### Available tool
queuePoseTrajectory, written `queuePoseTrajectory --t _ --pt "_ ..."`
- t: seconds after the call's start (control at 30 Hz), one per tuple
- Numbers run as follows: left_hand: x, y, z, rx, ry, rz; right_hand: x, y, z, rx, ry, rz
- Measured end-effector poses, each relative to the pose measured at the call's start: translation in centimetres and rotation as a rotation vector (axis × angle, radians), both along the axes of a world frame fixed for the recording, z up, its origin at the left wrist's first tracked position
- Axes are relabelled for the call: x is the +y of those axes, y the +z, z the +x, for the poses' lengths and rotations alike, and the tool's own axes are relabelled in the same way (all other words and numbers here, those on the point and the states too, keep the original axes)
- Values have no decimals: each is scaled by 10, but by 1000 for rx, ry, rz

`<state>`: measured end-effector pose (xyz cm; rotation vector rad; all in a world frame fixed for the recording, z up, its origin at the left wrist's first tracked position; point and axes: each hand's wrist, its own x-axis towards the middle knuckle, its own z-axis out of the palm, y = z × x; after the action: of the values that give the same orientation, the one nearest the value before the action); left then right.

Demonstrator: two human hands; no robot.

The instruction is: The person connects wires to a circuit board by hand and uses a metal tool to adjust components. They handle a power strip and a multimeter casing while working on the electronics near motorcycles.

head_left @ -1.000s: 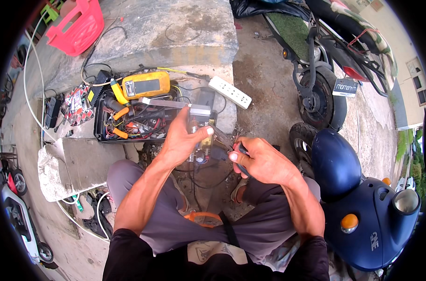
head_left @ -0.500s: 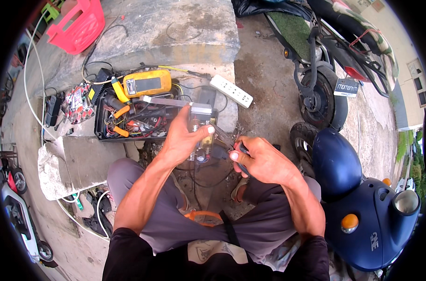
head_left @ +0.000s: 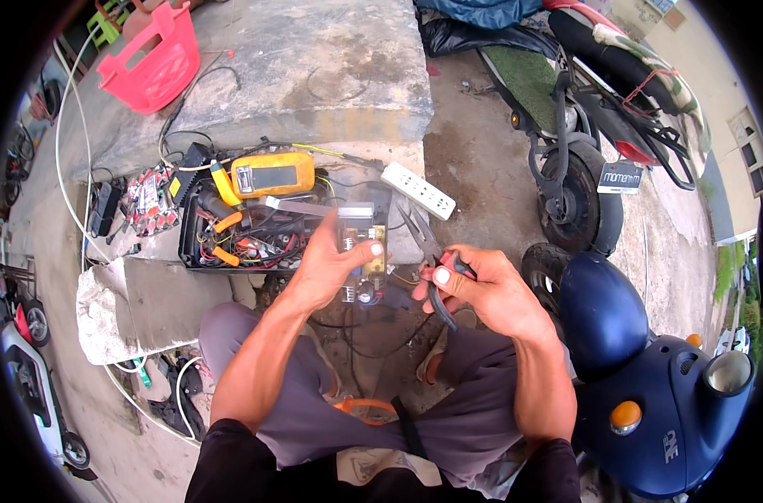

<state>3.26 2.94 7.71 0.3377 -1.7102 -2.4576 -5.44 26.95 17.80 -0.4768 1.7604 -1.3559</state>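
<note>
My left hand point(head_left: 324, 267) is closed on the edge of a circuit board point(head_left: 376, 243), thumb lying across its upper face. Along the board's far end runs a silvery metal bar point(head_left: 356, 213), and small components show near its lower end. My right hand point(head_left: 490, 289) grips a pair of long-nosed pliers point(head_left: 421, 232) by the handles. Their jaws are spread and point up and to the left, just right of the board and apart from it. My palm and fingers hide part of the handles.
Beyond the board lies an open black toolbox point(head_left: 185, 241) full of wires and orange-handled tools, with a yellow multimeter point(head_left: 276, 174) on top. A white power strip point(head_left: 418, 190) rests behind the pliers. At right stands a dark blue scooter point(head_left: 603, 289); a pink basket point(head_left: 151, 80) sits far left.
The pliers have swung up and away from the board, and their jaws now show apart. My left hand keeps its hold on the board. The whole view has shifted slightly.
</note>
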Motion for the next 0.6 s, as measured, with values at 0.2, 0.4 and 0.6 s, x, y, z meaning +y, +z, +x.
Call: queuePoseTrajectory --t 0.2,0.4,0.6 --pt "-4 8 2 1 -29 157 0 -11 -3 -33 -82 -92" --pt "-9 10 5 10 -37 193 -1 -13 -1 -205 -126 -153" --pt "-14 9 8 12 -48 244 -2 -10 2 -322 -174 -203"
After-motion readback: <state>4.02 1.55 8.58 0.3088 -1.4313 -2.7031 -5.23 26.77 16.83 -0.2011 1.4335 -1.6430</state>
